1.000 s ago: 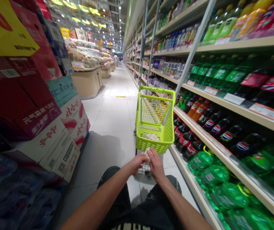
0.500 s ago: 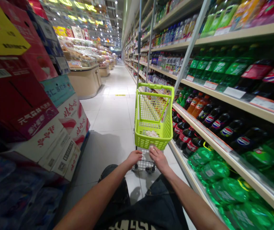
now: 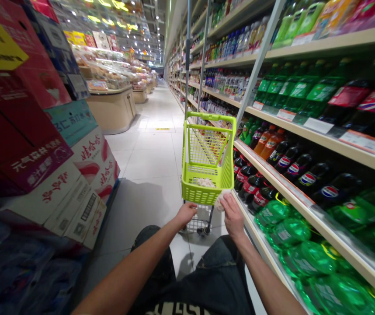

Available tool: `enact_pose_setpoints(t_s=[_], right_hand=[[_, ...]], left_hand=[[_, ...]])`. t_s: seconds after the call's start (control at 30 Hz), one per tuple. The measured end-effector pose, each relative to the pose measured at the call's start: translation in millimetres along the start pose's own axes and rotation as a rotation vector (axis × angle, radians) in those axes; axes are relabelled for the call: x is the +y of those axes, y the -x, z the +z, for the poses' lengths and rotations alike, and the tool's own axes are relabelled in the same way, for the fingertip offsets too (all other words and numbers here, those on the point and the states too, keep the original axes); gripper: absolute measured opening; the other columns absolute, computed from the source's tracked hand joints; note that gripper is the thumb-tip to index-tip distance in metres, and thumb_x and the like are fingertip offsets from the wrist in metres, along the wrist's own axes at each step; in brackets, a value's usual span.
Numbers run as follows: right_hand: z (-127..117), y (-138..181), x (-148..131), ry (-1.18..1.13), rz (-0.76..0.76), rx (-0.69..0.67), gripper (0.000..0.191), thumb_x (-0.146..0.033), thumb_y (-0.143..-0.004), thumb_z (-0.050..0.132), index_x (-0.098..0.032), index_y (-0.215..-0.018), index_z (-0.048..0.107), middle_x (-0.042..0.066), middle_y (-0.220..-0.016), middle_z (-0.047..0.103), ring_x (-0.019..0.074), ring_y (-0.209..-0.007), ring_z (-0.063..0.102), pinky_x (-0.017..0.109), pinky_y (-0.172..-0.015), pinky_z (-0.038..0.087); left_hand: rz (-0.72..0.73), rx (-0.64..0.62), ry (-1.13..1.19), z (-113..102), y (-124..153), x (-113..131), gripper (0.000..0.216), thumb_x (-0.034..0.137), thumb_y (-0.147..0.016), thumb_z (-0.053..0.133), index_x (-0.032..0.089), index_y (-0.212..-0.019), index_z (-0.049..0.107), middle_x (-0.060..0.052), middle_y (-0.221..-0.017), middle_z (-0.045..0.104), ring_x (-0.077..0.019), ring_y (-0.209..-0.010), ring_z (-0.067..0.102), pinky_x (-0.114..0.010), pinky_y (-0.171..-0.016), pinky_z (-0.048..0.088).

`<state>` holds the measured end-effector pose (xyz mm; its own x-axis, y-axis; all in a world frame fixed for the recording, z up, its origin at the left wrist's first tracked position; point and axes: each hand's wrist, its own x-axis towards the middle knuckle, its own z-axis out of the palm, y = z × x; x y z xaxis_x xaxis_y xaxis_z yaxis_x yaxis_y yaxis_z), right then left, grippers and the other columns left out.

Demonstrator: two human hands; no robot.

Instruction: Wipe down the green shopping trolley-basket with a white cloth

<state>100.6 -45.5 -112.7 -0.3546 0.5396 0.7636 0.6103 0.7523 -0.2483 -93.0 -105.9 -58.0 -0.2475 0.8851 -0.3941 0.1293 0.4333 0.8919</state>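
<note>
A small lime-green shopping cart (image 3: 207, 196) stands in the aisle in front of my knees. My right hand (image 3: 234, 218) is closed on a crumpled off-white cloth (image 3: 220, 200), pressed against the basket's near right corner. Just below the basket's near left edge is my left hand (image 3: 186, 214), its fingers curled. Whether it grips the cart's frame or something small is hidden. A crumpled whitish thing (image 3: 205, 182), perhaps another cloth, lies on the basket floor.
Shelves of drink bottles (image 3: 305, 175) run along the right, close to the cart. Stacked drink cartons (image 3: 59, 183) stand on the left. Further ahead are rounded display counters (image 3: 112, 107) beside the tiled aisle floor (image 3: 151, 162). A grey pole (image 3: 188, 57) rises behind the cart.
My right hand has moved right along the basket's near edge to its corner, and more of the cloth shows. The left hand stays low by the basket. The view has shifted slightly.
</note>
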Motion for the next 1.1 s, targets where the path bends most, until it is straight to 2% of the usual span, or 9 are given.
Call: enact_pose_setpoints(t_s=[0.1,0.27,0.43,0.5,0.6,0.67,0.73,0.9,1.1], right_hand=[[3,-4,-1,0.043,0.07,0.073,0.044,-0.004,-0.08,0.034,-0.021,-0.112,0.057,0.006,-0.126,0.05,0.0192,-0.124,0.036,0.039,-0.1,0.038],[18,26,-12,0.086,0.143,-0.084,0.046,0.0,-0.075,0.034,-0.023,-0.105,0.061,0.006,-0.121,0.054,0.0163,-0.109,0.052,0.027,-0.083,0.05],[7,3,-23,0.053,0.166,0.016,0.045,-0.004,-0.077,0.037,-0.022,-0.113,0.056,0.006,-0.138,0.035,0.0193,-0.122,0.039,0.031,-0.094,0.042],[11,-1,-22,0.076,0.217,0.036,0.044,-0.004,-0.077,0.039,-0.023,-0.112,0.057,0.006,-0.14,0.03,0.0205,-0.122,0.04,0.03,-0.09,0.046],[26,17,-22,0.086,0.233,-0.059,0.047,-0.001,-0.073,0.039,-0.025,-0.108,0.059,0.004,-0.137,0.037,0.0201,-0.112,0.05,0.027,-0.077,0.052],[33,29,-27,0.066,0.176,-0.107,0.05,0.0,-0.071,0.037,-0.025,-0.108,0.058,0.002,-0.133,0.043,0.0188,-0.108,0.053,0.026,-0.076,0.053],[33,28,-34,0.049,0.106,-0.085,0.05,0.0,-0.072,0.035,-0.023,-0.111,0.057,0.003,-0.132,0.043,0.0189,-0.113,0.049,0.03,-0.084,0.05],[26,-13,-43,0.023,-0.115,0.027,0.048,-0.001,-0.078,0.032,-0.019,-0.117,0.052,0.007,-0.132,0.042,0.0207,-0.126,0.032,0.041,-0.101,0.035],[53,-1,-29,0.003,-0.452,-0.099,0.043,-0.002,-0.081,0.031,-0.019,-0.114,0.054,0.004,-0.124,0.052,0.0125,-0.128,0.028,0.03,-0.1,0.037]], left_hand=[[0.02,0.028,-0.012,0,-3,2,0.024,0.006,-0.067,0.048,0.012,-0.088,0.058,-0.002,-0.073,0.062,-0.0116,-0.067,0.053,-0.022,-0.063,0.042],[0.056,0.0,-0.034,2,1,3,0.024,0.005,-0.064,0.05,0.012,-0.084,0.061,-0.002,-0.072,0.064,-0.0109,-0.063,0.053,-0.021,-0.061,0.041],[0.053,0.049,-0.045,-9,-4,-2,0.023,0.008,-0.065,0.052,0.014,-0.085,0.062,-0.003,-0.076,0.066,-0.0131,-0.072,0.057,-0.022,-0.067,0.042],[0.053,0.059,-0.047,-11,-7,-4,0.024,0.009,-0.065,0.053,0.014,-0.087,0.063,-0.003,-0.078,0.066,-0.014,-0.075,0.057,-0.022,-0.069,0.043],[0.056,0.05,-0.052,-11,-7,-5,0.026,0.008,-0.065,0.052,0.013,-0.088,0.062,-0.004,-0.081,0.067,-0.0145,-0.075,0.058,-0.024,-0.069,0.043],[0.059,0.049,-0.054,-14,-5,-5,0.026,0.008,-0.065,0.052,0.013,-0.089,0.062,-0.005,-0.083,0.067,-0.0145,-0.075,0.058,-0.024,-0.07,0.043],[0.058,0.063,-0.054,-19,-4,-5,0.026,0.009,-0.065,0.053,0.014,-0.089,0.062,-0.005,-0.085,0.067,-0.0145,-0.078,0.058,-0.023,-0.072,0.044],[0.031,0.135,-0.062,-29,0,-1,0.026,0.009,-0.065,0.054,0.015,-0.089,0.063,-0.005,-0.088,0.067,-0.0145,-0.08,0.058,-0.023,-0.074,0.043],[-0.013,0.16,-0.053,-31,1,-4,0.027,0.01,-0.064,0.055,0.014,-0.089,0.063,-0.004,-0.085,0.067,-0.0135,-0.074,0.058,-0.023,-0.07,0.044]])
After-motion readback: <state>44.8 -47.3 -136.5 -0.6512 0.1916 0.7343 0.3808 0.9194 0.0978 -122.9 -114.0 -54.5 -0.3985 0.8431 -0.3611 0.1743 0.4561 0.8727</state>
